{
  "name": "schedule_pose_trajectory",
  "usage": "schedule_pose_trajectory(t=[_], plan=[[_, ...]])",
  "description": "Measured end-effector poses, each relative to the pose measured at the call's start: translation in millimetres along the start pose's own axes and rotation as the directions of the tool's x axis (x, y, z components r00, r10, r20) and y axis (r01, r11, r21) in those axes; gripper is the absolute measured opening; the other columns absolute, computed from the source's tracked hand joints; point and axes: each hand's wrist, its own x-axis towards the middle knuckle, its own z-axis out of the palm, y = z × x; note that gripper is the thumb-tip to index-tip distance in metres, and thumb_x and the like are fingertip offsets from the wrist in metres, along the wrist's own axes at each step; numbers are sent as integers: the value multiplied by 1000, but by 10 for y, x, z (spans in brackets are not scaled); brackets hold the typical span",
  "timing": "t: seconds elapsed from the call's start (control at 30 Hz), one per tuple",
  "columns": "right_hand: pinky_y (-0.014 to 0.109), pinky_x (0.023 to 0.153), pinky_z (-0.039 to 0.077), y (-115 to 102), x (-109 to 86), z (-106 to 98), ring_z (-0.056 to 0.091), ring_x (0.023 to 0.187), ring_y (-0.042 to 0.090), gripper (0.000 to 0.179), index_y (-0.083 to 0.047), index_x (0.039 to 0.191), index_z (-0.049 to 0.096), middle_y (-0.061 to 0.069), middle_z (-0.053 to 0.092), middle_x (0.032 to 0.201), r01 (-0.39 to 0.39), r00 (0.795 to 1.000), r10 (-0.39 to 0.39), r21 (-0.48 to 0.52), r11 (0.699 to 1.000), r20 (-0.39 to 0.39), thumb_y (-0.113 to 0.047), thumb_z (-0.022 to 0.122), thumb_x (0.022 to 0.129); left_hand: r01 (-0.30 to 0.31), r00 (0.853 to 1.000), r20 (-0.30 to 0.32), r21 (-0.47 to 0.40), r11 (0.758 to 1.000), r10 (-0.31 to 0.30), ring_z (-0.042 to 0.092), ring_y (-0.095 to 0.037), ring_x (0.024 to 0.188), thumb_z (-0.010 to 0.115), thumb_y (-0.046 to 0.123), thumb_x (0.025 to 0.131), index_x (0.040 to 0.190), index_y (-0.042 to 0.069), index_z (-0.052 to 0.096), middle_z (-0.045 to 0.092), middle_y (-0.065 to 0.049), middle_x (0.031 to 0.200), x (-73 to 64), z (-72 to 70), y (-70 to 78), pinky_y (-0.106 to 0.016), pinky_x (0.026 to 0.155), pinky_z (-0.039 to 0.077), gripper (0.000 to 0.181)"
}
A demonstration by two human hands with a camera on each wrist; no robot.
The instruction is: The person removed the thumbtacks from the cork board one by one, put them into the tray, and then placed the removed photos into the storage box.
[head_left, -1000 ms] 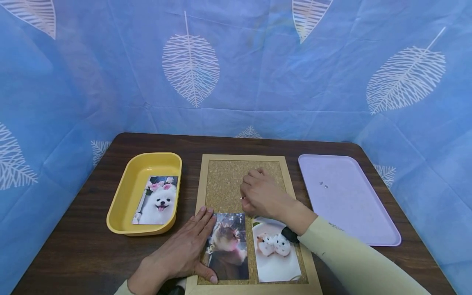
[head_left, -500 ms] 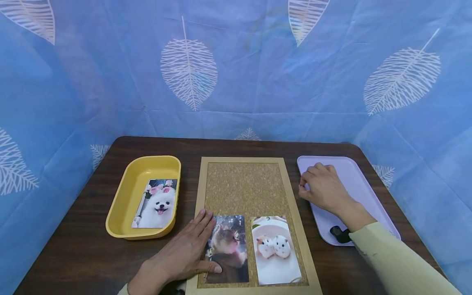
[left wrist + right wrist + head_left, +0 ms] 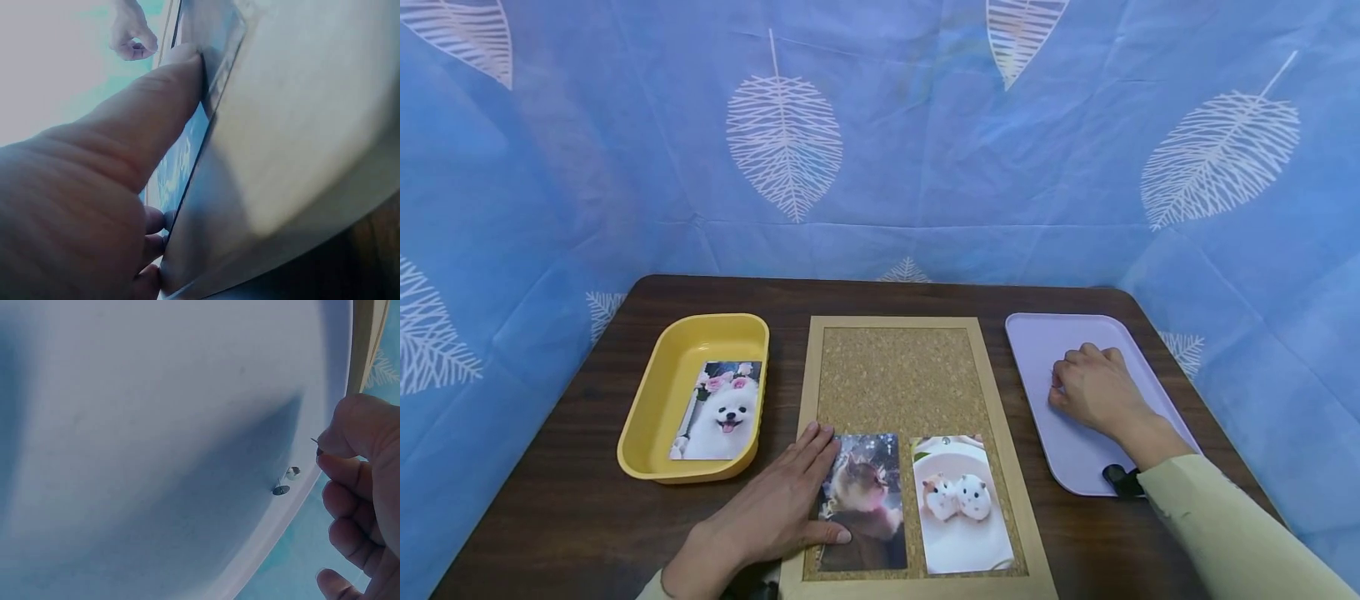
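My left hand (image 3: 775,500) lies with straight fingers over the left edge of a cat photo (image 3: 868,500) on the framed corkboard (image 3: 891,375). The thumb presses near its lower left corner; in the left wrist view the thumb (image 3: 156,94) rests on the photo's edge. To the right lies a photo of two hamsters (image 3: 958,508), a round tack at its top. My right hand (image 3: 1097,392) is over the lilac tray (image 3: 1078,458). In the right wrist view its thumb and forefinger pinch a thumbtack (image 3: 318,449), point outward. Two more thumbtacks (image 3: 282,489) lie on the tray close together.
A yellow tub (image 3: 643,425) holding a white dog photo (image 3: 722,412) stands at the left of the dark wooden table (image 3: 565,500). Bare cork fills the board's upper half. A blue leaf-patterned cloth (image 3: 880,150) hangs behind the table.
My right hand has moved from the corkboard rightward to over the lilac tray, uncovering the top of the hamster photo. The left hand has stayed on the cat photo.
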Motion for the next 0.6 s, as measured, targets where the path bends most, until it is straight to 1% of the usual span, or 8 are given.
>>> schedule_pose_trajectory(t=[0.17, 0.3, 0.47, 0.6], plan=[[55, 75, 42, 21, -2, 18, 55, 82, 32, 19, -14, 73, 65, 5, 64, 78, 1, 1000, -1, -6, 1000, -5, -19, 81, 82, -1, 1000, -20, -10, 1000, 0, 16, -37, 163, 74, 70, 86, 164, 1, 33, 25, -18, 174, 6, 1, 0, -58, 127, 27, 112], [56, 74, 42, 36, -6, 31, 55, 81, 32, 17, -12, 75, 66, 5, 65, 78, -8, 1000, 8, -9, 1000, 4, -17, 80, 83, 1, 1000, -29, -15, 1000, -2, 16, -37, 163, 75, 69, 85, 164, 1, 34, 27, -18, 173, 18, 4, -7, -58, 127, 27, 112], [57, 74, 42, 46, -17, 46, 55, 83, 34, 12, -9, 80, 69, 7, 65, 80, -27, 1000, 27, 0, 1000, 14, -14, 79, 85, 1, 1000, -26, -20, 1000, -2, 15, -37, 163, 76, 68, 85, 164, 1, 34, 27, -18, 173, 24, 11, -11, -58, 127, 26, 111], [57, 76, 42, 36, -25, 49, 56, 86, 34, 8, -9, 84, 71, 8, 67, 84, -37, 999, 37, 18, 999, 11, -13, 78, 86, 6, 1000, -17, -25, 1000, -7, 16, -37, 163, 75, 70, 85, 163, 2, 34, 27, -18, 173, 18, 7, -2, -58, 127, 27, 112]])
